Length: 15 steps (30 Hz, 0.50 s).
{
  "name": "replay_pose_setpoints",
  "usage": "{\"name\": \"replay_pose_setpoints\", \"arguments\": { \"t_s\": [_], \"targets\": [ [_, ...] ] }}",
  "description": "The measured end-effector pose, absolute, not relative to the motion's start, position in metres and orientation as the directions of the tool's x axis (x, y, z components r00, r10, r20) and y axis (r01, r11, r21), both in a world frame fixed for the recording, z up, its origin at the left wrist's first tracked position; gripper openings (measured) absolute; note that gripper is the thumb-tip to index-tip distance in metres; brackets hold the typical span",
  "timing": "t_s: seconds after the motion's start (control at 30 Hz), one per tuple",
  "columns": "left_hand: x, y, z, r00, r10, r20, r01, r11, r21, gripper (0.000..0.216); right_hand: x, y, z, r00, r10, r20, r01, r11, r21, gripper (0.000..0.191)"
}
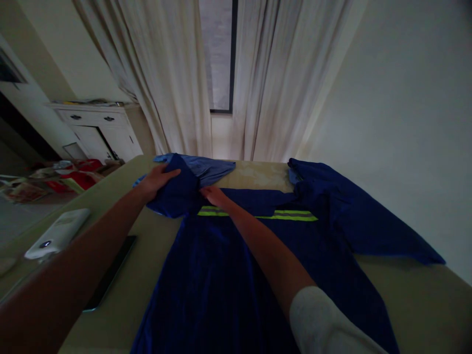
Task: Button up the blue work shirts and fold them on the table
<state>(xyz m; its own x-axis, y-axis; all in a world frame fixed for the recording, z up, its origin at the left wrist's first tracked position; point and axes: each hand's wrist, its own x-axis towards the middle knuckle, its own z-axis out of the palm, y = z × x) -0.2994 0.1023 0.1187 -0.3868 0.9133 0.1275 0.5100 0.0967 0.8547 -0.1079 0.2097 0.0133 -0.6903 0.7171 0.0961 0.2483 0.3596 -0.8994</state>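
Observation:
A dark blue work jacket (221, 275) with yellow-green reflective strips lies spread over the table. At its far left, my left hand (158, 181) grips the sleeve, thumb on top and the other fingers partly hidden by the cloth. Close by on the right, my right hand (215, 196) pinches the fabric where that sleeve meets the body, just above the reflective strip (295, 215). The other sleeve (383, 221) stretches out to the right. Lighter blue cloth (210, 167) shows beyond my hands, at the table's far edge.
On the table (155, 275) at left are a white device (61, 233) and a dark flat phone or tablet (114, 275), partly behind my left forearm. Curtains (177, 73) hang beyond the table. A white cabinet (99, 130) and red bags (83, 177) stand left; a wall (405, 123) borders the right.

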Motion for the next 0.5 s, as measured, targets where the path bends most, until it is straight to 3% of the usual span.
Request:
{"name": "replay_pose_setpoints", "arguments": {
  "t_s": [0.1,0.17,0.23,0.33,0.4,0.5],
  "targets": [
    [-0.242,0.094,0.14,0.02,0.984,0.177,0.639,-0.148,0.755,0.054,-0.082,0.217,0.026,-0.533,0.846,0.008,0.048,0.04,-0.998,0.056],
    [-0.208,0.087,0.14,0.341,0.936,0.085,0.715,-0.317,0.623,0.047,-0.055,0.219,0.034,-0.448,0.89,-0.078,-0.071,-0.122,-0.99,0.069],
    [-0.184,0.08,0.127,0.468,0.883,-0.041,0.775,-0.388,0.499,0.04,-0.025,0.218,0.037,-0.403,0.901,-0.16,-0.079,-0.209,-0.975,0.078],
    [-0.17,0.067,0.091,0.327,0.945,0.006,0.886,-0.309,0.346,0.045,0.015,0.212,0.033,-0.405,0.895,-0.186,0.09,-0.163,-0.983,0.075],
    [-0.17,0.056,0.063,0.162,0.98,0.112,0.94,-0.188,0.285,0.054,0.031,0.206,0.028,-0.443,0.891,-0.103,0.268,0.022,-0.963,0.065],
    [-0.174,0.038,0.023,0.064,0.993,0.103,0.971,-0.086,0.225,0.066,0.039,0.201,0.021,-0.448,0.888,0.102,0.483,0.337,-0.808,0.057]
  ]
}}
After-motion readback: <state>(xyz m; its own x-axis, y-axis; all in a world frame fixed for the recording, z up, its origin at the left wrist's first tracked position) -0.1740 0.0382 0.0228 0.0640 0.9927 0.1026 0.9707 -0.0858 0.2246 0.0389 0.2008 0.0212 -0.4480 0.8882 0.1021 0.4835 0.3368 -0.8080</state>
